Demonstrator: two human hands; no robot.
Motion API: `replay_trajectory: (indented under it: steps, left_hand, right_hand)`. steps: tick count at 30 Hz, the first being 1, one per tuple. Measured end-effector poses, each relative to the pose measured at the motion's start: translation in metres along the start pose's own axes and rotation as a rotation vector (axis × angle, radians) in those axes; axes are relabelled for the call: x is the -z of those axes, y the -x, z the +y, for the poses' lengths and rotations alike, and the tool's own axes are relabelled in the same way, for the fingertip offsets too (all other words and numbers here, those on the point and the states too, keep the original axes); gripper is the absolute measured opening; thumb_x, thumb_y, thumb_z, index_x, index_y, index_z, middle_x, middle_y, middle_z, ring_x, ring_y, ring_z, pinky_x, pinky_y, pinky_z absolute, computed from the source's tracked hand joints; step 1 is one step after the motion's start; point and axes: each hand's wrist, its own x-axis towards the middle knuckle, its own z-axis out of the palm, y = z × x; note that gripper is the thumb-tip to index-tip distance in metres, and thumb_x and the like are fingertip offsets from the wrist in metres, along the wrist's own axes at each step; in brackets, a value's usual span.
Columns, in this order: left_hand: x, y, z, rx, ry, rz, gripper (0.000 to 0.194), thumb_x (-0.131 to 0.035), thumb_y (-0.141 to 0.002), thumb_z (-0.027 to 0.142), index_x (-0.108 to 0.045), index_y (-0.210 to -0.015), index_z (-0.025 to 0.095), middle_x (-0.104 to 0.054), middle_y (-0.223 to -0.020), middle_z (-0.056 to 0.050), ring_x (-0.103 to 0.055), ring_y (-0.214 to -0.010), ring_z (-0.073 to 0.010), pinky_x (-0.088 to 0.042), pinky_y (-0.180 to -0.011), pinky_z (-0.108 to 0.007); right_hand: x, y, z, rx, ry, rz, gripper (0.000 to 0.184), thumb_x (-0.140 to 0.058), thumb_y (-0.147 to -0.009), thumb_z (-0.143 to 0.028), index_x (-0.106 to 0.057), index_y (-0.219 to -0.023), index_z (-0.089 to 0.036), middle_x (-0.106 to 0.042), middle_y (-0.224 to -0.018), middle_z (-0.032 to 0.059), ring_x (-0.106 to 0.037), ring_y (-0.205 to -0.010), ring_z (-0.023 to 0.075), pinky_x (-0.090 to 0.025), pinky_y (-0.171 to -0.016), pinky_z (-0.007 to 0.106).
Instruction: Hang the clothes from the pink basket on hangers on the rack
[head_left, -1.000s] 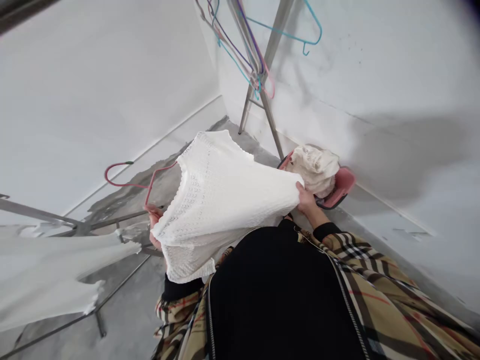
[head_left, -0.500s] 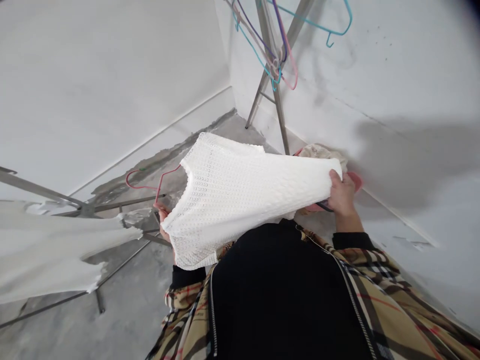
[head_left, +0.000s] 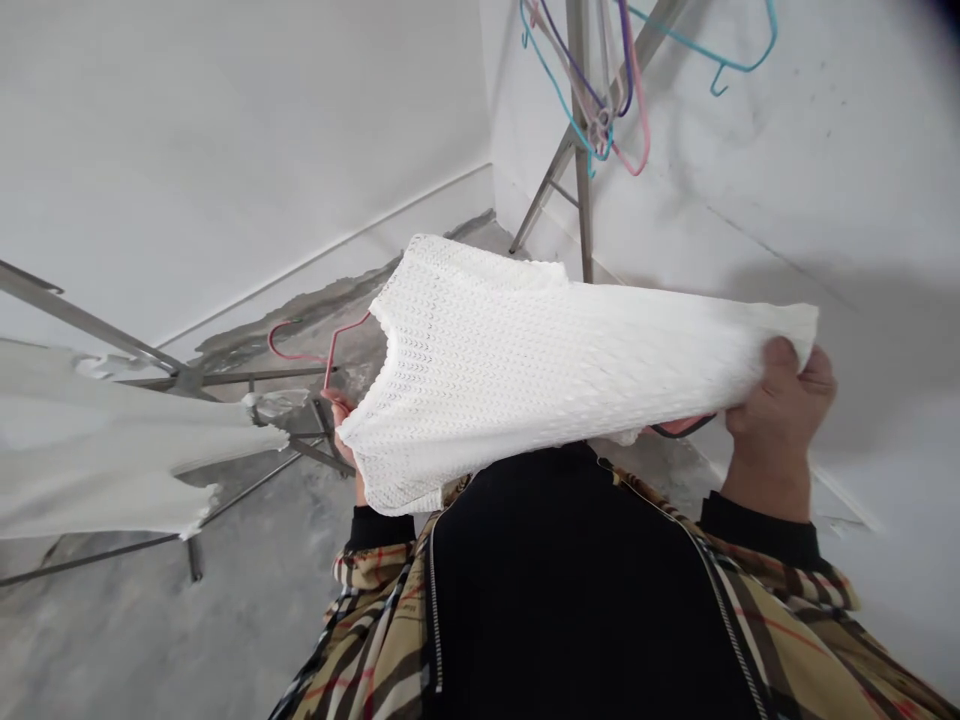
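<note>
A white knitted top [head_left: 517, 370] with an openwork pattern stretches sideways in front of my body. A pink clothes hanger [head_left: 334, 345] is inside it, and its hook sticks out past the neckline to the left. My left hand [head_left: 342, 425] is closed on the hanger at the neckline; the garment covers part of its fingers. At the far right, my right hand [head_left: 784, 395] pinches the bottom hem, with the thumb on top of the fabric.
Several coloured hangers [head_left: 600, 110] hang on a metal rack leg at the back. A white garment [head_left: 97, 445] lies over a metal drying rack [head_left: 176, 380] on the left. Behind the top, a basin rim [head_left: 684, 426] partly shows. White walls meet in the corner.
My right hand has moved right with the hem, so the knitted top is drawn out longer. My left hand still grips at the neckline. The view has shifted slightly.
</note>
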Motion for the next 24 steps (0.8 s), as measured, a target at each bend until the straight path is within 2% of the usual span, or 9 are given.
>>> replay_trajectory:
  steps: [2, 4, 6, 8, 13, 17, 20, 22, 24]
  left_hand:
    - [0.0, 0.002, 0.0, 0.014, 0.017, -0.008, 0.023, -0.044, -0.1, 0.033, -0.066, -0.1, 0.027, -0.07, -0.07, 0.01, -0.062, -0.066, -0.0073, -0.046, -0.079, -0.022]
    - [0.0, 0.002, 0.001, 0.013, 0.034, -0.013, 0.022, -0.045, -0.1, 0.032, -0.066, -0.1, 0.027, -0.068, -0.064, 0.012, -0.06, -0.061, -0.0059, -0.045, -0.082, -0.021]
    - [0.0, 0.002, 0.001, -0.003, 0.053, -0.015, 0.02, -0.047, -0.099, 0.034, -0.066, -0.1, 0.028, -0.07, -0.068, 0.014, -0.062, -0.066, -0.0046, -0.043, -0.087, -0.019]
    - [0.001, 0.001, 0.0, -0.011, 0.062, -0.016, 0.017, -0.049, -0.098, 0.035, -0.065, -0.099, 0.029, -0.073, -0.078, 0.014, -0.065, -0.075, -0.005, -0.041, -0.093, -0.021]
    - [0.006, -0.001, 0.0, -0.047, 0.069, 0.002, 0.021, -0.047, -0.099, 0.031, -0.067, -0.096, 0.029, -0.075, -0.086, 0.015, -0.067, -0.079, -0.0055, -0.04, -0.095, -0.02]
    - [0.005, -0.001, 0.001, -0.07, 0.068, 0.018, 0.023, -0.045, -0.099, 0.029, -0.068, -0.098, 0.028, -0.075, -0.082, 0.013, -0.066, -0.074, -0.0054, -0.04, -0.094, -0.019]
    - [0.001, -0.004, 0.003, -0.07, 0.051, 0.024, 0.021, -0.047, -0.098, 0.033, -0.067, -0.102, 0.029, -0.074, -0.079, 0.015, -0.065, -0.072, -0.0038, -0.04, -0.094, -0.017]
    - [0.001, -0.007, 0.004, -0.056, 0.02, 0.025, 0.022, -0.048, -0.097, 0.041, -0.066, -0.106, 0.031, -0.074, -0.08, 0.017, -0.065, -0.074, -0.0015, -0.038, -0.093, -0.012]
    - [0.001, -0.009, 0.004, 0.007, -0.054, 0.016, 0.027, -0.048, -0.096, 0.048, -0.063, -0.113, 0.034, -0.074, -0.081, 0.018, -0.065, -0.076, -0.0001, -0.036, -0.092, -0.008]
  right_hand:
    - [0.002, 0.001, -0.003, 0.029, 0.057, -0.023, 0.014, -0.071, -0.072, -0.039, -0.073, -0.085, -0.033, -0.076, -0.093, -0.0021, -0.07, -0.094, 0.0247, -0.051, -0.099, 0.054]
    - [0.006, 0.001, -0.004, 0.034, 0.125, -0.074, 0.01, -0.066, -0.073, -0.043, -0.071, -0.08, -0.047, -0.075, -0.1, -0.0102, -0.067, -0.108, 0.0315, -0.047, -0.101, 0.062]
    - [0.011, 0.0, -0.003, 0.039, 0.166, -0.126, 0.013, -0.062, -0.072, -0.046, -0.067, -0.075, -0.058, -0.073, -0.103, -0.0185, -0.061, -0.118, 0.0345, -0.046, -0.099, 0.066]
    - [0.015, -0.001, -0.001, 0.06, 0.177, -0.143, 0.015, -0.062, -0.069, -0.046, -0.065, -0.074, -0.06, -0.072, -0.104, -0.0204, -0.058, -0.123, 0.0354, -0.047, -0.095, 0.068]
    - [0.02, -0.005, 0.002, 0.048, 0.149, -0.169, 0.022, -0.063, -0.061, -0.04, -0.066, -0.073, -0.059, -0.072, -0.105, -0.0181, -0.054, -0.129, 0.0341, -0.051, -0.082, 0.07]
    - [0.016, -0.003, 0.0, -0.019, 0.198, -0.129, 0.016, -0.067, -0.064, -0.041, -0.066, -0.069, -0.056, -0.074, -0.1, -0.0166, -0.063, -0.116, 0.034, -0.053, -0.084, 0.065]
    - [0.012, -0.002, -0.004, -0.067, 0.183, -0.071, 0.012, -0.074, -0.064, -0.038, -0.073, -0.075, -0.041, -0.078, -0.089, -0.0068, -0.071, -0.094, 0.0304, -0.056, -0.087, 0.059]
    - [0.011, -0.003, -0.005, -0.087, 0.131, -0.045, 0.019, -0.079, -0.061, -0.034, -0.076, -0.078, -0.027, -0.077, -0.078, -0.0015, -0.073, -0.08, 0.0259, -0.058, -0.084, 0.053]
    - [0.011, -0.005, -0.005, -0.117, 0.095, -0.053, 0.025, -0.082, -0.059, -0.032, -0.076, -0.08, -0.019, -0.075, -0.071, 0.0005, -0.071, -0.072, 0.0225, -0.06, -0.078, 0.046]
